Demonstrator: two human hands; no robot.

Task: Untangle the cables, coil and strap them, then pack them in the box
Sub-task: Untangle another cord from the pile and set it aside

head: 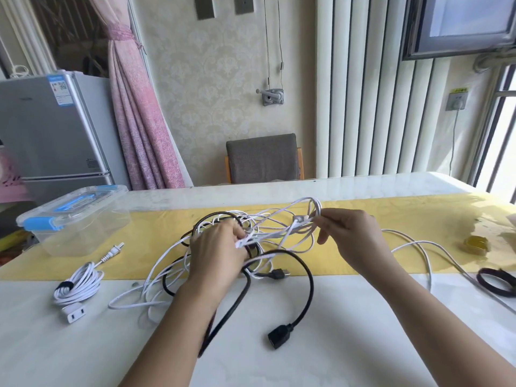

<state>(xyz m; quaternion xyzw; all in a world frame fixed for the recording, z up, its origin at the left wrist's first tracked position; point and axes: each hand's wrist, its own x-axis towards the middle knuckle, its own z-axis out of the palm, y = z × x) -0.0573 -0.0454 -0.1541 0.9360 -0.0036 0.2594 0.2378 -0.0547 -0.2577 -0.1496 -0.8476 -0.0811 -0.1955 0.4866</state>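
Observation:
A tangle of thin white cable [275, 227] and thick black cable [305, 270] lies mid-table. My left hand [216, 254] grips a bunch of white strands inside the tangle. My right hand [349, 231] pinches a white loop near its small inline plug, lifted a little above the table. The black cable's socket end [280, 335] rests near the front. A white extension cord [76, 283], coiled and strapped with a black band, lies at the left. The clear plastic box [75, 219] with a blue-clipped lid stands at the far left, lid on.
A roll of black strap [495, 282] lies at the right edge, with a yellowish tape roll [476, 244] behind it. A yellow runner [391, 219] crosses the white table. A grey chair [264, 159] stands behind the table; a small fridge [53, 129] is at the left.

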